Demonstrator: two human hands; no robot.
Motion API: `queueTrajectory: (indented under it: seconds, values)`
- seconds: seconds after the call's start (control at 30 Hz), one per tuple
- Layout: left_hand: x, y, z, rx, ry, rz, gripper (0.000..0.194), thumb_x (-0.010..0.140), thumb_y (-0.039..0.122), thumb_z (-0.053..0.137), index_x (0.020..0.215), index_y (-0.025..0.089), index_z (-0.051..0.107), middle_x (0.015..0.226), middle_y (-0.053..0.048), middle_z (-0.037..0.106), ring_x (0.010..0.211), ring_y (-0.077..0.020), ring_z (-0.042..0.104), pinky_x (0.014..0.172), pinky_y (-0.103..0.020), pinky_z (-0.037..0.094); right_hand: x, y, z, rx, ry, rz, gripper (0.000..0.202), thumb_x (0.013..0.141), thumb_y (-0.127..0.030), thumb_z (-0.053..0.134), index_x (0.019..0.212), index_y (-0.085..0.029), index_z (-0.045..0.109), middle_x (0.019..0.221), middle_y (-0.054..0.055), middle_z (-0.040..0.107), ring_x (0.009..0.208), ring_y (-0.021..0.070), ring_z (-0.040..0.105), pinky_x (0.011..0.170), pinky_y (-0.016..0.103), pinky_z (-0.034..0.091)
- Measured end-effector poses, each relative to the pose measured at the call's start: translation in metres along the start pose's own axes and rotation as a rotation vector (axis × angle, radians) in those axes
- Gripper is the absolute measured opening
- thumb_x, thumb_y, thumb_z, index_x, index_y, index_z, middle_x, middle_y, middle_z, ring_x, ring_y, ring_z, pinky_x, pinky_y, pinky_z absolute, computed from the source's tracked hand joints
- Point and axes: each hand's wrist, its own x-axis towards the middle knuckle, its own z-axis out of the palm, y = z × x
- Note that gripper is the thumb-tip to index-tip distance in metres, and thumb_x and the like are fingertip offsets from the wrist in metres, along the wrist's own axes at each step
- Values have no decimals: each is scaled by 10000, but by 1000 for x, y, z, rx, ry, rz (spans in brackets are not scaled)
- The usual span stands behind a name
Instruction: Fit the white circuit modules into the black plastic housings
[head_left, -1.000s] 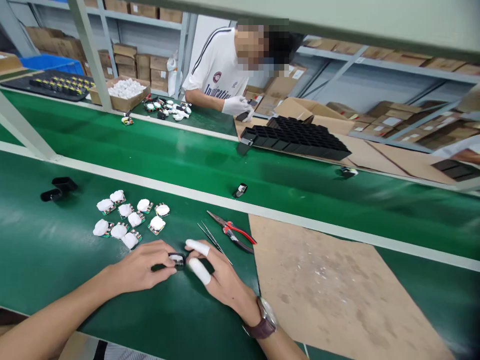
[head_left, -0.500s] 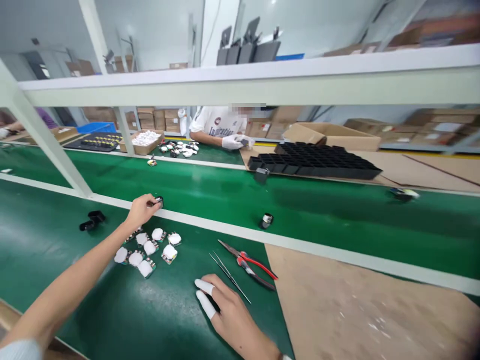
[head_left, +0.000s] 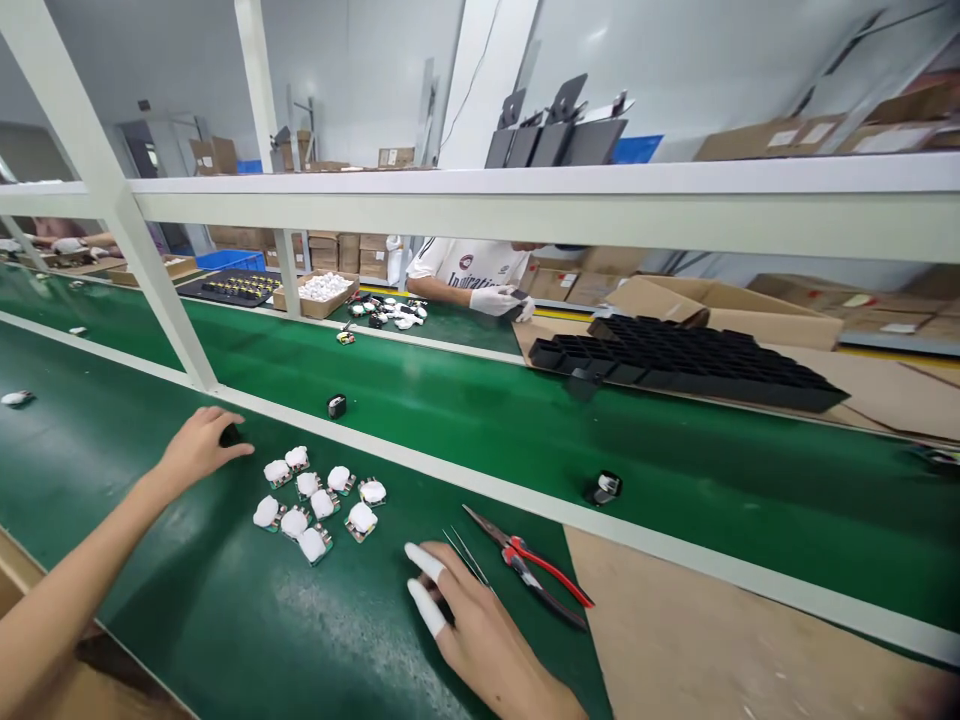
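Note:
My left hand is over the bench at the left, thumb and fingers apart around a black plastic housing. The hand partly hides this housing, and a firm grip is not visible. To its right lie several small circuit boards with white pads. My right hand, with white finger cots on two fingers, hovers or rests low over the bench with fingers apart and nothing visible in them. Tweezers lie partly behind it, beside red-and-black long-nose pliers.
On the green belt sit a black-cased part and another cased part. Cardboard covers the bench at right. A shelf post stands at left. Across the belt, a gloved co-worker sits near black trays.
My left hand has let go of the black-cased part at the belt's edge and moved left to the black housings. The view has shifted; my right hand now covers part of the tweezers.

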Motion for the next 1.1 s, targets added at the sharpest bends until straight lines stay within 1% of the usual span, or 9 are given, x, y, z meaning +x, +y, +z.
queueTrajectory:
  seconds: [0.17,0.3,0.4,0.5,0.63,0.7,0.87,0.97,1.1]
  values:
    - [-44,-36,-10,155,-76,4,454,899,576,557,1067,208,763,1100,-159,761,1036,-386,693,940,-493,565,73,6,7,-166,-106,-109,559,864,35,503,1376,-165,605,1547,145,538,1384,275,562,1136,456,549]
    - [-47,-2,-15,16,57,-29,443,934,555,551,1178,244,752,1178,-111,778,912,-313,736,856,-404,599,99,16,21,-206,-173,-103,500,768,84,538,1177,-155,700,1429,143,634,1311,267,595,1104,435,555]
    - [-49,46,-25,-149,35,8,436,931,546,629,1262,284,736,1208,-67,777,797,-248,731,694,-308,587,78,13,17,-266,-180,-24,392,809,60,515,1095,-141,692,1237,179,678,1143,311,643,990,512,590]
    - [-56,100,-25,-299,-81,173,375,956,463,666,1291,306,725,1207,-55,771,905,-253,730,700,-284,586,41,4,3,-304,-192,40,348,798,38,527,1053,-147,673,1157,186,668,1079,347,644,935,567,592]
    - [-71,166,9,-427,-282,474,341,1001,287,640,1338,272,691,1187,-81,760,1076,-267,696,948,-365,582,3,-5,-16,-264,-219,24,572,754,86,500,1227,-193,657,1415,126,612,1276,298,612,1081,497,556]
    - [-77,189,36,-462,-353,551,341,1005,249,633,1342,249,688,1192,-103,751,1097,-276,687,979,-395,580,-8,-8,-19,-234,-169,38,616,828,66,477,1376,-190,589,1510,129,554,1367,294,562,1128,502,534]
    - [-83,211,87,-468,-368,560,432,976,445,723,1334,206,682,1154,-139,740,1073,-317,705,926,-441,621,-20,-15,-12,-181,-60,96,369,1005,-225,615,1371,-186,590,1380,170,617,1230,330,623,1016,550,596]
    - [-84,210,96,-438,-351,524,648,907,580,762,1409,195,620,1241,-175,711,1120,-356,707,948,-494,620,-22,-15,-5,-179,-31,59,310,1006,-184,604,1314,-202,627,1278,150,658,1155,316,637,972,540,607]
    - [-92,205,93,-468,-338,490,843,867,575,810,1557,249,452,1405,-188,630,1255,-373,651,1039,-518,583,-24,-13,2,-146,35,44,408,989,-104,542,1381,-216,575,1230,135,670,1123,300,637,949,508,609]
